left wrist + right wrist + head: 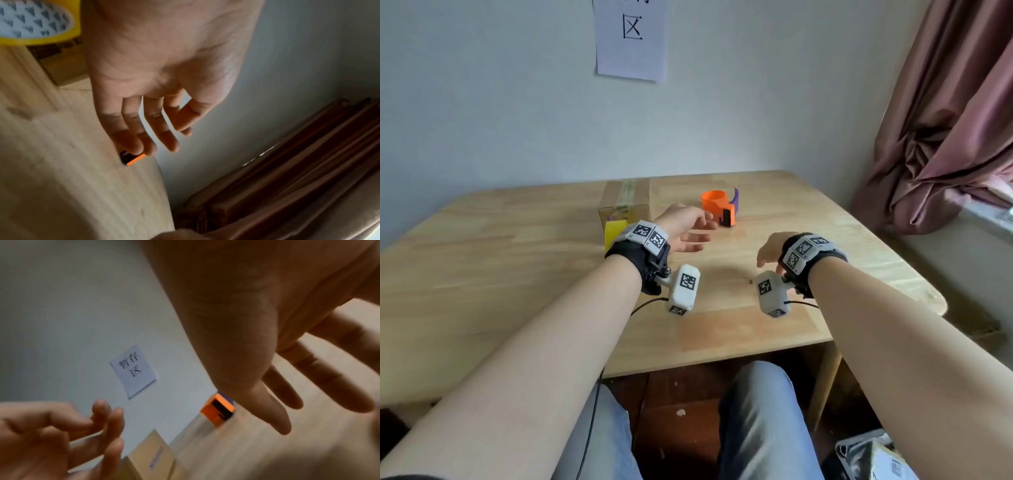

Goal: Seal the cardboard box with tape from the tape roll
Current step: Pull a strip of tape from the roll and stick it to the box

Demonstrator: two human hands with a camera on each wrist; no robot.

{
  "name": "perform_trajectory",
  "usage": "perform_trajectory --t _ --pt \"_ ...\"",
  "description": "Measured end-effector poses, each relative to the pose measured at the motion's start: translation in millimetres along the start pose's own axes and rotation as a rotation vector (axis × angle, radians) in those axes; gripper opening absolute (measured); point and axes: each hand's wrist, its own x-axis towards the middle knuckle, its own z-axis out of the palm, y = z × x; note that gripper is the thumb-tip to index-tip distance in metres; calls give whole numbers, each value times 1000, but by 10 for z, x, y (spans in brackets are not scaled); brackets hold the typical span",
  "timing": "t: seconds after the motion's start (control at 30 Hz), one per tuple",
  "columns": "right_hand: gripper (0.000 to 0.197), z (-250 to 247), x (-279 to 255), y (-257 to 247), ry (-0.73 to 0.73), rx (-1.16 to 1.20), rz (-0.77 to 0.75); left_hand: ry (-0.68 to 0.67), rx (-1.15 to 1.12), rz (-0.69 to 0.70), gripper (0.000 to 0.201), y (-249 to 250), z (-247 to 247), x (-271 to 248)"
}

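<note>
the wooden table (517, 240) spreads under both hands. the cardboard box (625, 202) sits just beyond the left wrist, a strip of tape already along its top. the yellow tape roll (614, 231) stands against its near face, beside that wrist. an orange dispenser (719, 205) lies past the fingertips. the left hand (685, 228) and right hand (772, 251) hover loose and spread, holding nothing. to start well, one hand should probably take the roll while the other steadies the box.
</note>
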Motion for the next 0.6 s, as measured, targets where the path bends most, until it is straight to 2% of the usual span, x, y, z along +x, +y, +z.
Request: perform_trajectory --t 0.13,0.27,0.4,0.5,0.6 --pt "24 229 258 225 -33 -150 49 -33 48 -35 23 -82 67 113" --pt "17 219 264 121 -18 -108 19 -51 26 -43 21 -98 46 226" --pt "11 232 319 -129 -131 85 -111 -37 11 -50 22 -101 -55 350" --pt "37 271 429 -309 -155 181 -233 -18 5 -53 22 -104 -150 438" --pt "39 322 524 -432 -129 164 -238 -6 -13 -58 22 -102 -245 492"
